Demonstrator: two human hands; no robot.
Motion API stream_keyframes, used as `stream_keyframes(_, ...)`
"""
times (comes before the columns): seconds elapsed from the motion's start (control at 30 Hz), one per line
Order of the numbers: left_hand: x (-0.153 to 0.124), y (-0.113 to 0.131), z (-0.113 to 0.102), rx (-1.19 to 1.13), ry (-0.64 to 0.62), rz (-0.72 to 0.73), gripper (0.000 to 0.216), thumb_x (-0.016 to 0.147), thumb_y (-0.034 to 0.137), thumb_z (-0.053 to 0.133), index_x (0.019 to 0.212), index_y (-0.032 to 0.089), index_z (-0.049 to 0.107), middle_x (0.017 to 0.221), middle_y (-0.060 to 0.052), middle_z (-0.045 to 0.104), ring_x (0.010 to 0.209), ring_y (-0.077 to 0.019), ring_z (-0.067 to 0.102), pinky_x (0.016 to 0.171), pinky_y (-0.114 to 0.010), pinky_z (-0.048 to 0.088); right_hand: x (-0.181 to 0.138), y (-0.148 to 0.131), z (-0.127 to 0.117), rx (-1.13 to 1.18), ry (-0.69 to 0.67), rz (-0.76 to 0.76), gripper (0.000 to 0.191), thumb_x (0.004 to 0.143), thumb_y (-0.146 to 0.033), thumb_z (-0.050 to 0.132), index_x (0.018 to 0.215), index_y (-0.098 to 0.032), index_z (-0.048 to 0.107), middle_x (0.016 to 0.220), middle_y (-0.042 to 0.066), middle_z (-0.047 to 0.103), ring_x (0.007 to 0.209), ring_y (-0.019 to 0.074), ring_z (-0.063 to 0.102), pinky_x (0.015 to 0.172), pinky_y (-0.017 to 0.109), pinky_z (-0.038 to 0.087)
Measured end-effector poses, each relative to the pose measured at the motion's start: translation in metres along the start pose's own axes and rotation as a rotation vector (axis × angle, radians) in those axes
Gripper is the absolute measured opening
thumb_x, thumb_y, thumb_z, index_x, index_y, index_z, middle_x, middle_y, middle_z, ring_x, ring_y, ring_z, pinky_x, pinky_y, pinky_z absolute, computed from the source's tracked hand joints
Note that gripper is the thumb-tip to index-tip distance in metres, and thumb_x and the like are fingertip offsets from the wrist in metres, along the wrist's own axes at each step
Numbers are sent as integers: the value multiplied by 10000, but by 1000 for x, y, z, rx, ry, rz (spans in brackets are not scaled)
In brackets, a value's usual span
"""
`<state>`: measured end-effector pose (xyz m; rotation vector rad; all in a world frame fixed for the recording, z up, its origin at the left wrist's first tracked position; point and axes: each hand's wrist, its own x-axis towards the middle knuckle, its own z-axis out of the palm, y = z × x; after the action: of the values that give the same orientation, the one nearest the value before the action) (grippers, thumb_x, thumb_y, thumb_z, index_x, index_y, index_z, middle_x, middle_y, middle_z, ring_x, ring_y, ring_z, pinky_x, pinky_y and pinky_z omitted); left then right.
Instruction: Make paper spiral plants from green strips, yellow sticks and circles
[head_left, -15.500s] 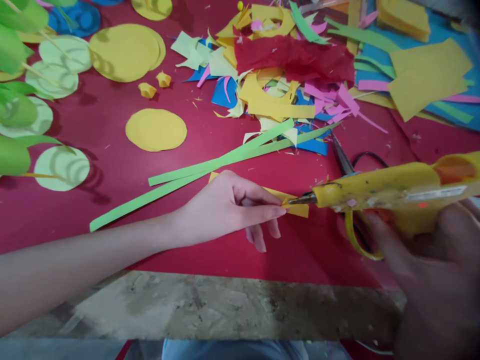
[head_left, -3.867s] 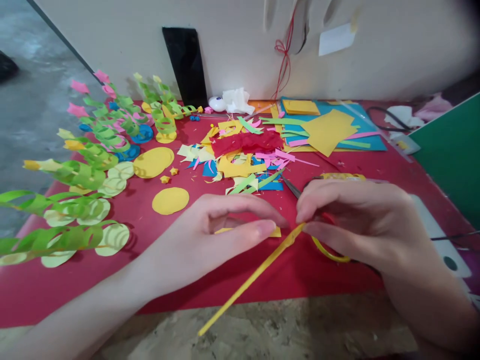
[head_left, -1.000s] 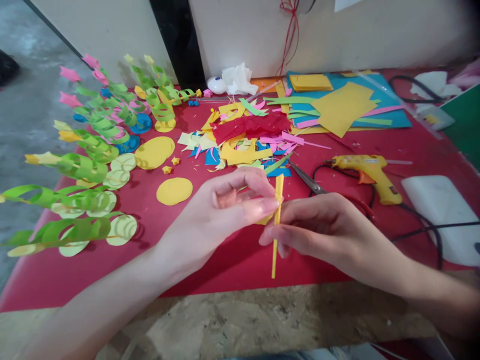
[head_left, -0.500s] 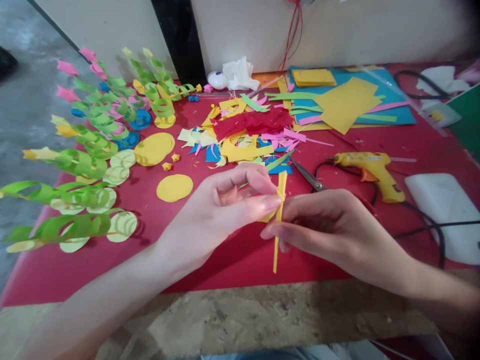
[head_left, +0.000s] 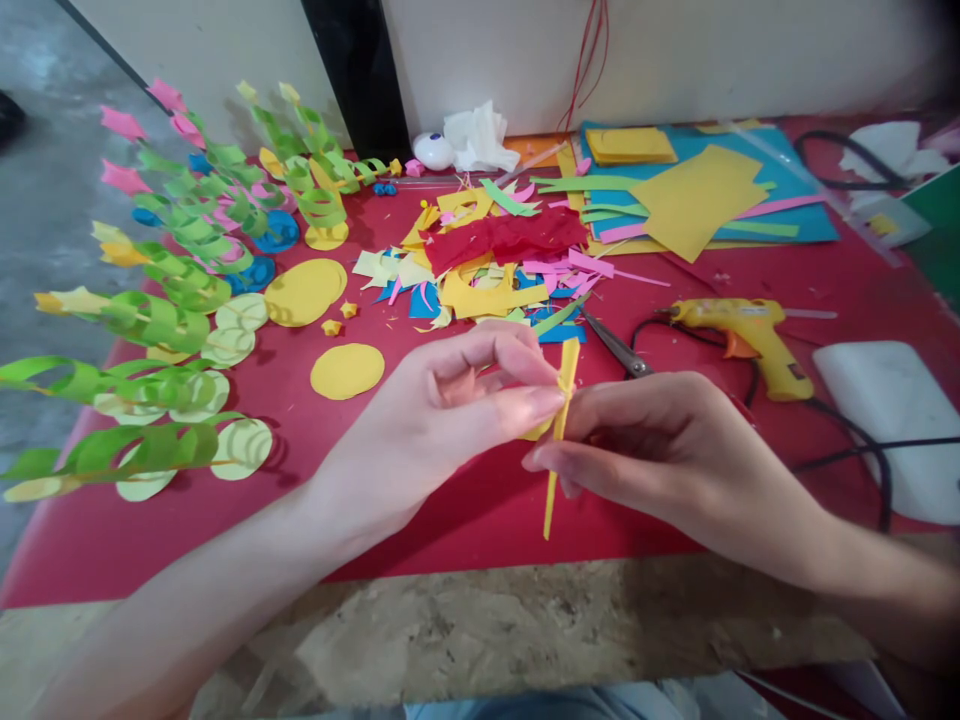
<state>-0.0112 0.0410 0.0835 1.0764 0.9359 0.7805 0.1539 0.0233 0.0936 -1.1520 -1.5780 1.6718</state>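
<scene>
A narrow yellow paper strip (head_left: 550, 505) is held between both hands above the table's front part, its lower end hanging down. My left hand (head_left: 472, 400) pinches it near the top, where it looks folded or knotted. My right hand (head_left: 637, 430) grips the strip lower down between thumb and fingers. Some yellow paper shows behind the left thumb, partly hidden. Just beyond the hands lie scissors (head_left: 616, 343) and a pile of coloured paper scraps (head_left: 491, 290). Two small yellow paper stars (head_left: 331, 327) rest to the left, near a yellow paper disc (head_left: 347, 371).
Green spiral paper stems (head_left: 161, 320) with star tops and round bases line the left side. A yellow glue gun (head_left: 750, 335) and its black cord lie at right, beside a white box (head_left: 892, 430). Coloured paper sheets (head_left: 802, 225) lie at the back right of the red table (head_left: 450, 545).
The strip has tilted slightly, its top shifting right and its lower end left. Both hands keep their hold on it. The view has shifted a little.
</scene>
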Motion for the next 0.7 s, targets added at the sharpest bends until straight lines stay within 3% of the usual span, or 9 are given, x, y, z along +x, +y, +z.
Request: stream_keyframes(0.7, 2, 0, 3, -36, -59, 18, 121, 769, 156, 559, 653, 189, 549, 754, 30, 476, 706, -61, 466, 656, -140, 412, 1, 0, 3, -21, 47, 3, 178, 669, -94, 650, 529, -107, 541, 453, -73, 424, 429, -11, 314, 363, 70, 266)
